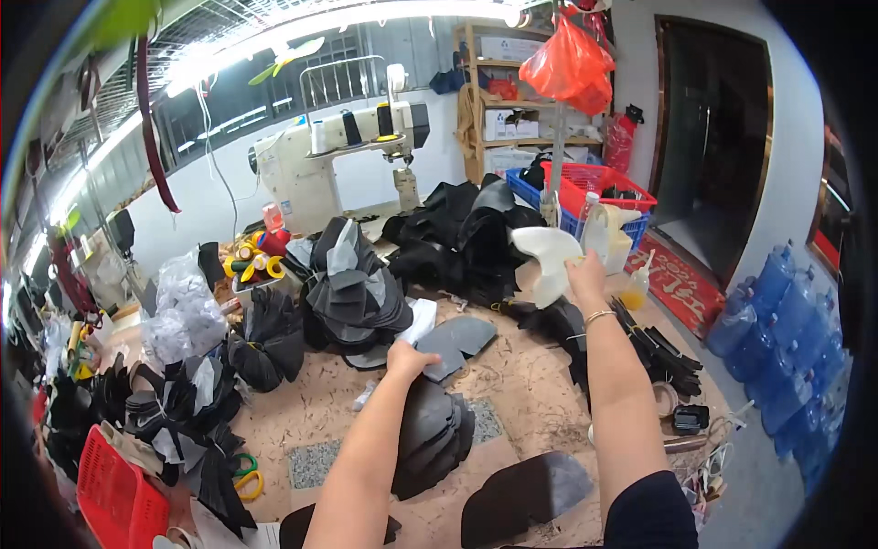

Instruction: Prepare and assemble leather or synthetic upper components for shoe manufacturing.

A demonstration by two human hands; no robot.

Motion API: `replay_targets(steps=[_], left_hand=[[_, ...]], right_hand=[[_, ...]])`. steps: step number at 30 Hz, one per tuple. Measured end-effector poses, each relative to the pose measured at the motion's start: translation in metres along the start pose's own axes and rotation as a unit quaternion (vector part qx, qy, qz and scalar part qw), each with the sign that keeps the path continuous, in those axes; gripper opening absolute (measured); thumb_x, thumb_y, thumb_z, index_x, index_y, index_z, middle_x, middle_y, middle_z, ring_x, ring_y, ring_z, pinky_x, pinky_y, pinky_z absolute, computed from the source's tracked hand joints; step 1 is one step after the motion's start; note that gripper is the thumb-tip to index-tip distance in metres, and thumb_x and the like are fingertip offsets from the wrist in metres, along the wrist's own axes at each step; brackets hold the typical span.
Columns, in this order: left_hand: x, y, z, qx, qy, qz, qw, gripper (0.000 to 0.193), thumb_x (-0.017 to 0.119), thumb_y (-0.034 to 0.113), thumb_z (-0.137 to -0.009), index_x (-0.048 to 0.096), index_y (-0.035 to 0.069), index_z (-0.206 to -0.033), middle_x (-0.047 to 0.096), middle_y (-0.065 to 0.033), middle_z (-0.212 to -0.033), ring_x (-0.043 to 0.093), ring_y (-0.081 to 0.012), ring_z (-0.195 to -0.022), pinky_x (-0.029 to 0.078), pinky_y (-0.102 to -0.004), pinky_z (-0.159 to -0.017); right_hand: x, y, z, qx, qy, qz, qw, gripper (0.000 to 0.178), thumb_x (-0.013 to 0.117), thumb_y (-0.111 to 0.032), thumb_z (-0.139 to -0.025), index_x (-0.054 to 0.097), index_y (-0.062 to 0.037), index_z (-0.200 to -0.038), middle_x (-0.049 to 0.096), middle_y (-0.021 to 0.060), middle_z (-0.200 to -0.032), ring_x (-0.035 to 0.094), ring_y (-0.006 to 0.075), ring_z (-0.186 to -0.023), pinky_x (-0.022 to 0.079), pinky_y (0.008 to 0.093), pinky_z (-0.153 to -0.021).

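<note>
My right hand (585, 277), reaching out over the far right of the table, pinches a curved cream-white piece (549, 261) by its right side. The piece is thin and bent like a crescent. Further left, my left hand (409, 360) is closed with a white folded piece (422, 318), cloth or paper, sticking up from it. Its thumb lies at the edge of a grey cut panel (460, 340); whether it grips that too is unclear. Below that hand is a stack of dark cut panels (434, 439). A single dark panel (526, 499) lies flat nearer me.
Piles of black pieces (457, 229) and grey bundles (357, 297) fill the table's far side before a sewing machine (338, 156). A bottle of yellow liquid (636, 285) stands right. Scissors (247, 480) and a red basket (114, 485) are near left; blue water jugs (786, 339) stand right.
</note>
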State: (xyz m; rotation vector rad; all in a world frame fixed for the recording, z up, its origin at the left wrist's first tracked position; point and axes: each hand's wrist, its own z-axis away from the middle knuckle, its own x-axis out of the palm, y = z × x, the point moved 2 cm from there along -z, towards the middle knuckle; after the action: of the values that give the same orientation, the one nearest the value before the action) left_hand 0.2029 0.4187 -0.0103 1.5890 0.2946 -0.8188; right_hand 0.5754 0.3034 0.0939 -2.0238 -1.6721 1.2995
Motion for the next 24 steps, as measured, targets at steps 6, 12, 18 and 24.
replay_targets(steps=[6, 12, 18, 24], left_hand=[[-0.028, 0.063, 0.055, 0.162, 0.222, 0.087, 0.957, 0.039, 0.079, 0.014, -0.068, 0.065, 0.007, -0.104, 0.066, -0.0136, -0.101, 0.063, -0.0317, -0.095, 0.049, -0.0380, -0.084], [-0.102, 0.101, 0.086, 0.206, 0.399, 0.120, 0.886, 0.036, 0.075, 0.016, -0.076, 0.055, 0.008, -0.106, 0.063, -0.0089, -0.098, 0.059, -0.0294, -0.095, 0.044, -0.0339, -0.091], [-0.126, 0.129, 0.111, 0.186, 0.361, 0.420, 0.812, 0.032, 0.069, 0.014, -0.085, 0.048, 0.001, -0.105, 0.056, -0.0085, -0.098, 0.052, -0.0194, -0.089, 0.042, -0.0307, -0.085], [-0.054, 0.122, 0.253, 0.348, 0.213, 0.321, 0.855, 0.037, 0.064, -0.002, -0.084, 0.041, 0.005, -0.112, 0.055, -0.0142, -0.117, 0.055, -0.0186, -0.098, 0.046, -0.0316, -0.080]], right_hand=[[-0.017, -0.068, 0.052, -0.039, -0.071, -0.208, 0.975, 0.021, 0.073, -0.018, -0.076, 0.065, -0.0021, -0.087, 0.067, 0.0141, -0.078, 0.065, 0.0276, -0.073, 0.051, 0.0367, -0.067], [-0.062, -0.167, 0.136, -0.063, -0.227, -0.432, 0.871, 0.013, 0.071, -0.012, -0.081, 0.069, -0.0026, -0.089, 0.067, 0.0033, -0.074, 0.056, 0.0082, -0.064, 0.046, 0.0240, -0.061], [-0.118, -0.205, 0.179, -0.109, -0.246, -0.437, 0.858, 0.022, 0.072, -0.018, -0.083, 0.069, -0.0016, -0.097, 0.070, 0.0053, -0.080, 0.064, 0.0108, -0.072, 0.050, 0.0244, -0.066], [-0.175, -0.200, 0.241, 0.009, -0.306, -0.627, 0.717, 0.044, 0.071, -0.013, -0.085, 0.055, 0.0028, -0.123, 0.065, 0.0068, -0.097, 0.063, 0.0120, -0.089, 0.050, 0.0234, -0.073]])
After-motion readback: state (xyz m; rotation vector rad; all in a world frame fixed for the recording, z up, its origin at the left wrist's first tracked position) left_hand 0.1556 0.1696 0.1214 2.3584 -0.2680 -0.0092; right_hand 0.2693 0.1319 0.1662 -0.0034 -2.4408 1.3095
